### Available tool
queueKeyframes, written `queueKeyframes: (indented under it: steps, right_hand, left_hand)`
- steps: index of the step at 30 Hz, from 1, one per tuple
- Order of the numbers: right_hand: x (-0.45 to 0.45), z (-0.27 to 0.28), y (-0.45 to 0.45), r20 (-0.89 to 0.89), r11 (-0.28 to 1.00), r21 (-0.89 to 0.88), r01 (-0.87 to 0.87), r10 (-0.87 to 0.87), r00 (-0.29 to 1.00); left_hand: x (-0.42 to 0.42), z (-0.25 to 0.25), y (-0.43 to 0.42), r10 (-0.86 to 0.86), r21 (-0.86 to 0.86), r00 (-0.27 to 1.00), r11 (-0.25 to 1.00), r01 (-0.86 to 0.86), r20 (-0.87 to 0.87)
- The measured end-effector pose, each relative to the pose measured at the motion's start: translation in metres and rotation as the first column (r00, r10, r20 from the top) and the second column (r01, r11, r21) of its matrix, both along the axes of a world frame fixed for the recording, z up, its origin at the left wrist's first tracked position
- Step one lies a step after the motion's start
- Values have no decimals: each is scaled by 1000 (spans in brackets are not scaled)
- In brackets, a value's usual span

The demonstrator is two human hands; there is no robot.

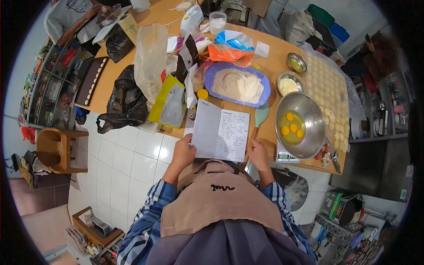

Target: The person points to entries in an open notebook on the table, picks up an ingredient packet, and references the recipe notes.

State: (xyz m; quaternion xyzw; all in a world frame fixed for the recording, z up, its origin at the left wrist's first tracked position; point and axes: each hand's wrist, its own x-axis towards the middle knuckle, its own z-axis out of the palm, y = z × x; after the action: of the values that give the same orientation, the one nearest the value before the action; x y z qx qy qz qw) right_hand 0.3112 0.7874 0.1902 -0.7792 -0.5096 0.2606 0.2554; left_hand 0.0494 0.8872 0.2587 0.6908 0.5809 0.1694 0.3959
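An open spiral notebook [232, 134] with handwriting on its right page lies at the table's front edge. My left hand [183, 151] is closed on the notebook's lower left edge. By its lower right corner, my right hand [258, 154] is curled over the handle end of a spatula [261, 115] with a pale green head; whether it grips the handle or the page edge is hidden. A purple tub [260, 90] of flour [238, 85] stands behind the notebook. To the right, a steel bowl [314, 128] with several egg yolks [289, 128] sits on a digital scale [287, 155].
Rows of small dough balls [327, 84] cover the table's right side. Two small metal bowls [296, 63] stand near them. Left are a black plastic bag [126, 99], a yellow pouch [168, 100] and a hand mixer [191, 18]. Another person [70, 20] works at the far left.
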Motion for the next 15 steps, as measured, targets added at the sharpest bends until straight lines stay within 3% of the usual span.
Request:
queueKeyframes:
  steps: [2,5,11,15]
  right_hand:
    - [-11,-15,2,140,988,99,-117,102,985]
    - [-32,3,18,224,942,-118,-315,334,916]
    - [-52,-2,55,163,844,-381,-376,462,872]
    - [-55,3,69,179,838,-436,-328,438,881]
  left_hand:
    - [1,4,0,8,-16,1000,1000,-8,-6]
    - [-1,-1,0,-33,48,997,998,36,-67]
    - [4,6,-1,-24,34,998,999,26,-53]
    - [5,8,-1,-27,31,997,999,29,-78]
